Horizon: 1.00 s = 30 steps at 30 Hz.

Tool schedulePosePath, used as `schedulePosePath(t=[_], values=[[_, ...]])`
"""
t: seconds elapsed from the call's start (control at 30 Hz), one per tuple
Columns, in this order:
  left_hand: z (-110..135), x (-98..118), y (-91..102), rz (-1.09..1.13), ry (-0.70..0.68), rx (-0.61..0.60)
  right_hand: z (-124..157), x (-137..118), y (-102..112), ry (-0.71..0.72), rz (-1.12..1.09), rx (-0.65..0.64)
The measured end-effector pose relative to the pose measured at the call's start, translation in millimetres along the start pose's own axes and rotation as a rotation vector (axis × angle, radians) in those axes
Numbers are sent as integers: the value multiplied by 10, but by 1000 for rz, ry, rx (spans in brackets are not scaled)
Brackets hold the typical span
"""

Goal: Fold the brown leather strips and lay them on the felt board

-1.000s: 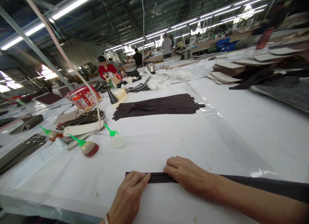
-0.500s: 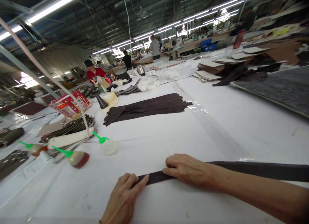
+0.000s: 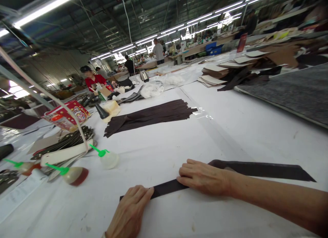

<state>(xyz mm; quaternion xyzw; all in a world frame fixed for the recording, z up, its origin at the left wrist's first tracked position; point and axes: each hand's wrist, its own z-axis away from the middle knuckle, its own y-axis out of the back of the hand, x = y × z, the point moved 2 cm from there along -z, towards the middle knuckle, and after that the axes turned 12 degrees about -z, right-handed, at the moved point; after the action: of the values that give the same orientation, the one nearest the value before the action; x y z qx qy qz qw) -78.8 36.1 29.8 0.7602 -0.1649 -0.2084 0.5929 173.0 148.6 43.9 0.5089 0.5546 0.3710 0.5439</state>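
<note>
A long dark brown strip (image 3: 258, 169) lies across the white table (image 3: 166, 145) close to me. My left hand (image 3: 129, 210) rests flat on its left end, fingers stretched out and pressing down. My right hand (image 3: 203, 178) lies flat on the strip further right, fingers together and extended. Neither hand grips anything. Beyond them a fan of several similar dark strips (image 3: 150, 116) is spread on the table.
Squeeze bottles with green nozzles (image 3: 106, 157) (image 3: 70, 173) lie at the left beside a white tool (image 3: 64, 154) and dark cut pieces (image 3: 66, 140). A red packet (image 3: 68, 113) sits behind. Stacked sheets (image 3: 214, 74) and grey material (image 3: 289, 91) fill the right. People work at the far end.
The view has swung right and the strip now lies slanted, its right end in sight. Both hands stay pressed flat on it, the left nearer its end.
</note>
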Motion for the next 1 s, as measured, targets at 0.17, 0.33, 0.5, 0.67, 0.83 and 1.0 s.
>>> schedulePosePath(t=[0.17,0.33,0.5,0.67,0.83,1.0], values=[[-117,43,1,-72,-22,-83,124,26,15,-14,-17,23],[-172,61,8,-111,-7,-112,216,55,23,-19,-24,55],[-274,86,69,44,74,-31,270,72,57,-95,-94,62],[-523,336,47,276,137,52,225,56,70,-199,-159,93],[-601,548,-77,303,109,72,198,69,43,-242,-180,82],[-417,450,-118,297,204,186,197,82,59,-248,-244,70]])
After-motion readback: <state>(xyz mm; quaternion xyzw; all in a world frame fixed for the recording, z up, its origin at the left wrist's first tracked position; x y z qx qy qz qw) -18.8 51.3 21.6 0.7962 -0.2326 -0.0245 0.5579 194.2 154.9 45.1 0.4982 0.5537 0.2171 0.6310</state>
